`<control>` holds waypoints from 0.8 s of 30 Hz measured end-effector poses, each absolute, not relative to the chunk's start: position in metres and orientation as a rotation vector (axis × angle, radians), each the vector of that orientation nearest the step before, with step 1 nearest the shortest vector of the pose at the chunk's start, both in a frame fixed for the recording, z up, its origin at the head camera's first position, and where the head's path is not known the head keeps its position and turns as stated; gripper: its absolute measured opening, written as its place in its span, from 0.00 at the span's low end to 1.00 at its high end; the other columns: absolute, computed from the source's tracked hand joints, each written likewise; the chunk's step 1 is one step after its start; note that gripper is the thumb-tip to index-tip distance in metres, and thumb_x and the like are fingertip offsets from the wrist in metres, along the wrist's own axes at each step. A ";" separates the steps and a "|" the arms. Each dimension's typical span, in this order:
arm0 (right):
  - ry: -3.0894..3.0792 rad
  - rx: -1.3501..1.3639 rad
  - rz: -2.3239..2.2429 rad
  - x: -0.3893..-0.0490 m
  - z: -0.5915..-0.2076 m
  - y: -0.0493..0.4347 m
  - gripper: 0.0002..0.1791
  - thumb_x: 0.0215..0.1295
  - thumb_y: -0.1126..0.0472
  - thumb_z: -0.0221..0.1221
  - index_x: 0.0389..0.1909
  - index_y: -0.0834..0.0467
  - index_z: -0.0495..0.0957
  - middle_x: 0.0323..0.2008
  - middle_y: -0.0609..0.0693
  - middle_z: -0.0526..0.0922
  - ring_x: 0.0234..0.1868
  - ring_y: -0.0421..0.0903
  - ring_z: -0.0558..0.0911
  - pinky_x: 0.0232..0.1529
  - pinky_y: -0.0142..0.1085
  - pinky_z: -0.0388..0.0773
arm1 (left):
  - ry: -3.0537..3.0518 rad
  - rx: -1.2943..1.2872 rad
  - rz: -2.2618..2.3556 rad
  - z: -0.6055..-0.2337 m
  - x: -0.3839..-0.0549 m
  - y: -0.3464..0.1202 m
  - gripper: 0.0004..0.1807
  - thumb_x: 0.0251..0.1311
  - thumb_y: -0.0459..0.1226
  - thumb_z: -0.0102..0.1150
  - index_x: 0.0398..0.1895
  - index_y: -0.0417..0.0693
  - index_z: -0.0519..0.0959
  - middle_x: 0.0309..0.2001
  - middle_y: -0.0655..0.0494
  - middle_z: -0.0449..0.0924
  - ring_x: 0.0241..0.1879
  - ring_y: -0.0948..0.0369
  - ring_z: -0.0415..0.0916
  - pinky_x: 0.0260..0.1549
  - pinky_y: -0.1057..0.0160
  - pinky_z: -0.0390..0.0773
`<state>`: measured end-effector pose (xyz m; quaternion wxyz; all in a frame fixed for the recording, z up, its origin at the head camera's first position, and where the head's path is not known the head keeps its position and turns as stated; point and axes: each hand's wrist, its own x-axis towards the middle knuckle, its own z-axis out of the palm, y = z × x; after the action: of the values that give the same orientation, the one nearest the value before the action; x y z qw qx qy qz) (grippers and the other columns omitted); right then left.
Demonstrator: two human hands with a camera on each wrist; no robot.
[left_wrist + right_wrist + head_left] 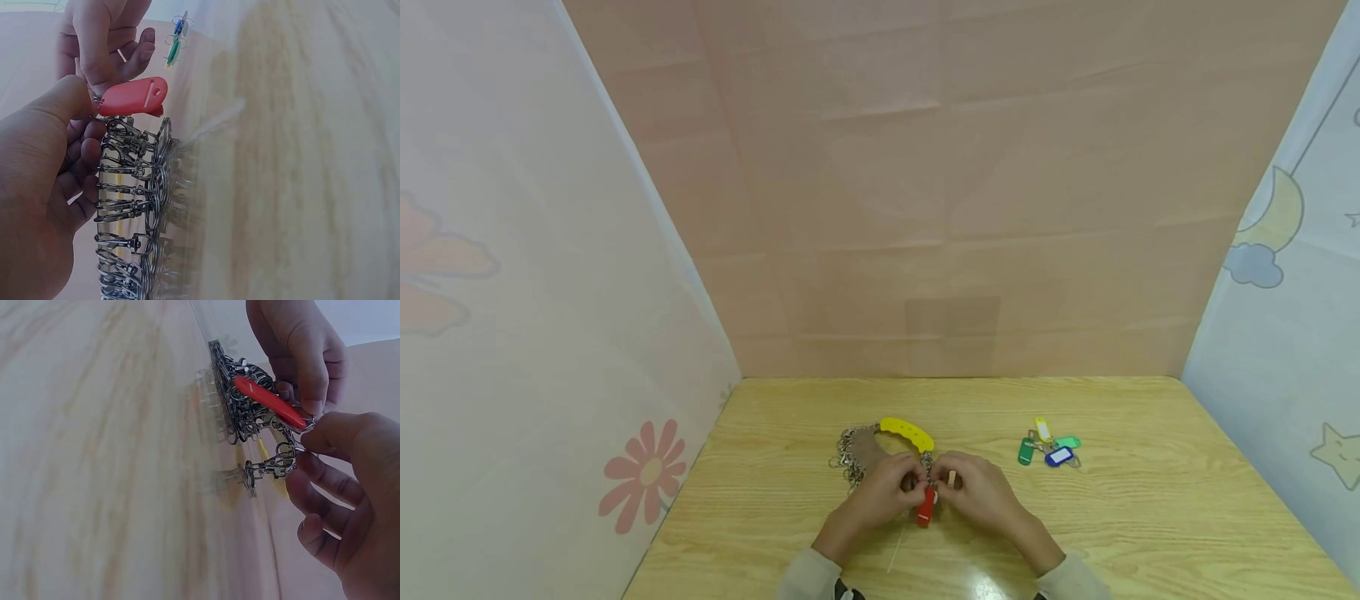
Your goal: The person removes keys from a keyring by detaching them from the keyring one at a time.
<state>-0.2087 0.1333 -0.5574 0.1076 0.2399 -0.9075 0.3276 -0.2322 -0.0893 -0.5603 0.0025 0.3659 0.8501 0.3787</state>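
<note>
A curved yellow handle [907,433] carries a band hung with many metal snap hooks and rings [128,206]. A red key tag [134,98] hangs by its metal end where both hands meet, at the near right end of the band. My left hand [886,487] pinches the tag's ring end between thumb and fingers. Opposite it, my right hand [977,490] pinches a snap hook [275,465] close to that ring, its other fingers loosely bent. The fingertips hide the exact joint between ring and hook.
Several key tags with keys lie in a loose pile to the right, among them a dark green tag [1026,451], a blue tag [1060,456] and a yellow tag [1042,429]. The wooden table [1150,517] is bounded by a back wall [850,208] and side walls.
</note>
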 end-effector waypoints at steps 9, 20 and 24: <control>-2.692 0.588 1.047 -0.211 -0.563 0.134 0.12 0.64 0.63 0.70 0.35 0.39 0.84 0.34 0.33 0.86 0.28 0.27 0.76 0.30 0.27 0.75 | 2.642 1.140 1.202 -0.560 -0.233 -0.088 0.02 0.69 0.32 0.64 0.37 0.47 0.82 0.35 0.66 0.77 0.33 0.76 0.68 0.33 0.76 0.76; -2.749 0.632 1.095 -0.209 -0.560 0.135 0.10 0.67 0.61 0.69 0.35 0.40 0.82 0.33 0.34 0.83 0.28 0.29 0.75 0.29 0.28 0.73 | 2.654 1.139 1.190 -0.561 -0.233 -0.088 0.03 0.67 0.30 0.64 0.38 0.48 0.82 0.35 0.66 0.77 0.33 0.75 0.67 0.32 0.77 0.74; -2.740 0.656 1.092 -0.209 -0.560 0.135 0.10 0.67 0.59 0.70 0.34 0.39 0.81 0.33 0.33 0.82 0.28 0.29 0.76 0.28 0.28 0.73 | 2.657 1.134 1.180 -0.561 -0.234 -0.088 0.02 0.68 0.32 0.62 0.38 0.48 0.82 0.35 0.66 0.77 0.33 0.75 0.68 0.33 0.76 0.75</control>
<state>-0.2088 0.1355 -0.5599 0.0600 0.2166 -0.9052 0.3607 -0.2337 -0.0880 -0.5608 0.0106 0.3634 0.8514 0.3781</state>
